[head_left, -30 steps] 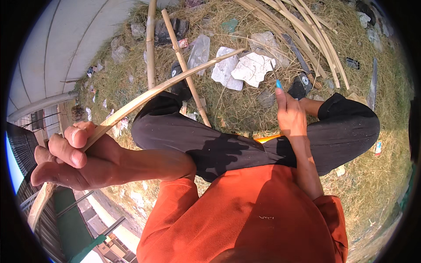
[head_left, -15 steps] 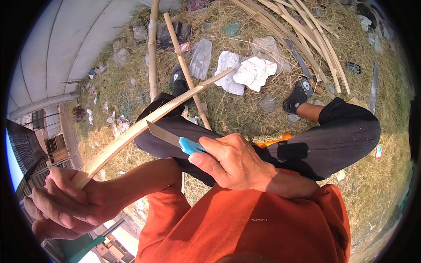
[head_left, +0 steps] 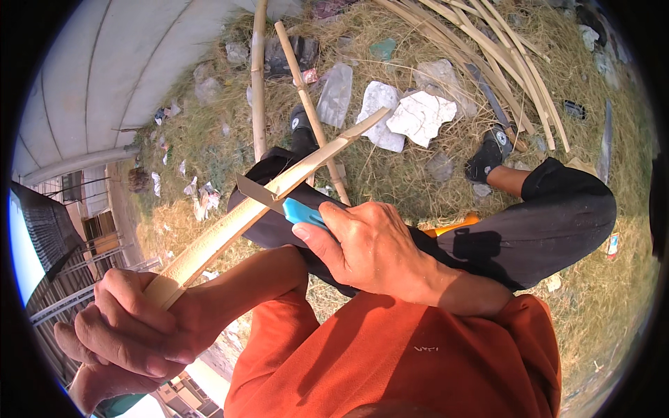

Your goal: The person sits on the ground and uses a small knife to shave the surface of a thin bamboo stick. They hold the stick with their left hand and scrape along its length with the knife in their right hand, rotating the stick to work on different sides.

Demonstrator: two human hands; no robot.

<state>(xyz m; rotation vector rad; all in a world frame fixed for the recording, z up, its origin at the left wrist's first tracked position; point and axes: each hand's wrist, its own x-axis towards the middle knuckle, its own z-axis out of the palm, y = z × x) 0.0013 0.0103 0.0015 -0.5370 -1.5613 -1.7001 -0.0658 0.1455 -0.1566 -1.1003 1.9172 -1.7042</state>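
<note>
A long pale bamboo strip (head_left: pixel 219 226) slants from the lower left across my bent left leg toward the stones. My left hand (head_left: pixel 132 324) is wrapped round its near end. In my right hand (head_left: pixel 373 244) is a knife with a bright blue handle (head_left: pixel 306 214). Its wide flat blade (head_left: pixel 256 191) lies across the strip near mid-length, and a small raised sliver shows beside it. How deep the edge sits in the bamboo cannot be seen. Both hands are closed on what they hold.
White broken stone slabs (head_left: pixel 421 118) lie between my feet. Two bamboo poles (head_left: pixel 258 83) rest at the far left. Split bamboo strips (head_left: pixel 512 59) are piled at the far right, near a long dark blade (head_left: pixel 486 90). An orange object (head_left: pixel 453 225) lies by my right leg.
The knife blade has come from beside the bamboo strip to across it, and a small sliver now stands up there. The whole view has shifted slightly.
</note>
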